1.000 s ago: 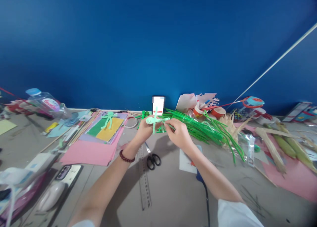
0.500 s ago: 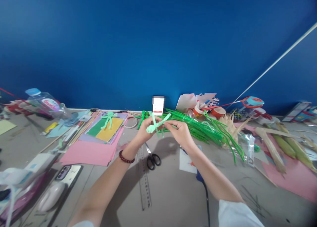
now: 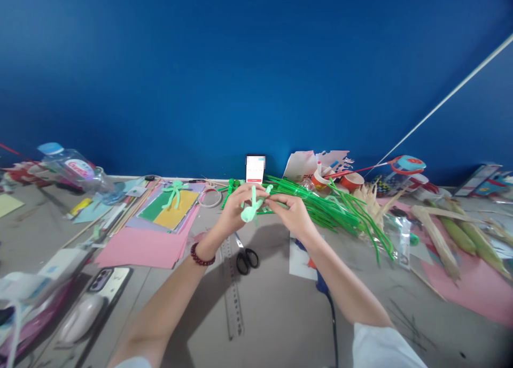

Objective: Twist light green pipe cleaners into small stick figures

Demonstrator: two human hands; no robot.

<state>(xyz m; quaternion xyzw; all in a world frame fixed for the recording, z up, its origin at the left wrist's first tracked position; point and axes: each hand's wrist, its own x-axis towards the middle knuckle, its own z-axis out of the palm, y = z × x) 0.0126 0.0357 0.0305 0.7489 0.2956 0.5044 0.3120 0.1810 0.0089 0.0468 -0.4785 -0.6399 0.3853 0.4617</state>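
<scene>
A pale green pipe-cleaner figure [image 3: 252, 206] is held up above the grey table [image 3: 280, 309], just in front of the far edge, with a looped end hanging down and thin ends sticking up and to the right. The left hand [image 3: 236, 210] is curled around its left side, fingers closed on the twisted part, a dark red bead bracelet [image 3: 199, 255] on that wrist. The right hand [image 3: 292, 213] meets it from the right, thumb and fingertips pinched on one of the figure's ends, the other fingers folded in. Directly below the hands lie black-handled scissors [image 3: 246, 258] and a clear ruler [image 3: 233, 290], side by side on the table, and just right of them a small white card [image 3: 300, 255]. Behind the right hand a bundle of bright green pipe cleaners [image 3: 340, 210] fans out to the right, reaching dried corn husks [image 3: 435, 234] and green corn cobs [image 3: 468, 237] on pink paper. To the left of the hands lies a roll of tape [image 3: 210, 197], then a stack of coloured paper sheets [image 3: 160, 223] with a second pale green figure [image 3: 175, 191] lying on top. Farther left a plastic water bottle [image 3: 74, 167] lies on its side, and near the front left corner sit a phone [image 3: 105, 280] and a white mouse [image 3: 78, 319]. A small phone screen [image 3: 255, 169] stands against the blue wall [image 3: 240, 63].
</scene>
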